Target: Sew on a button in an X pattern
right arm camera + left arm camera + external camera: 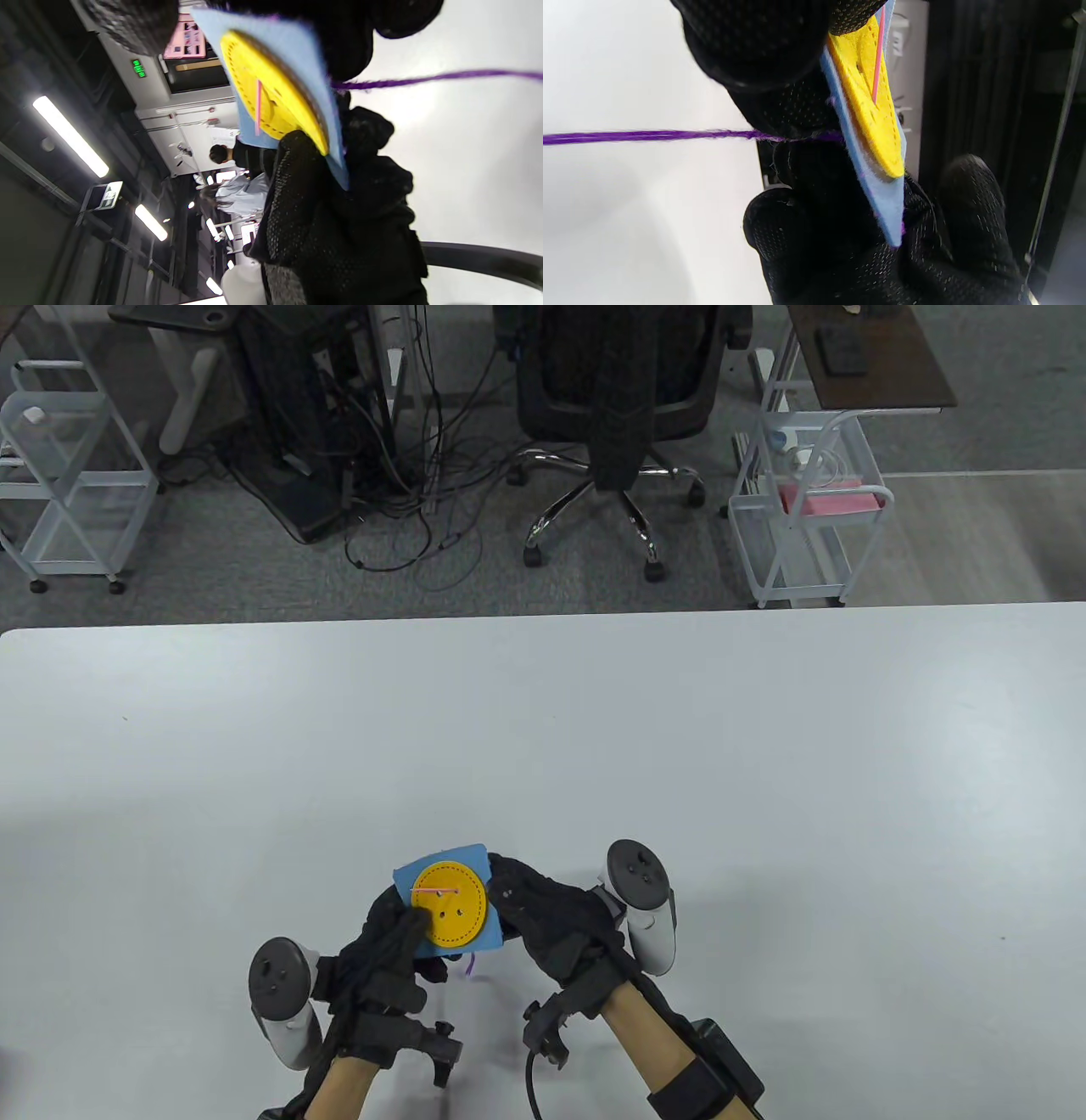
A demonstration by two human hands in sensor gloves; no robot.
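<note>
A blue felt square (475, 946) carries a round yellow button (454, 909), held a little above the table near its front edge. A pink stitch (434, 891) crosses the button's upper two holes. My left hand (414, 929) grips the felt's lower left corner, thumb on the button. My right hand (502, 899) holds the felt's right edge, fingers behind it. A purple thread (469, 967) hangs below the felt. In the left wrist view the thread (649, 135) runs taut from the felt's back (882, 203). The right wrist view shows the button (275, 97) and thread (424, 79).
The white table (679, 746) stretches wide on all sides of the hands. Beyond its far edge stand an office chair (624, 398), wire carts (806, 517) and cables on the floor.
</note>
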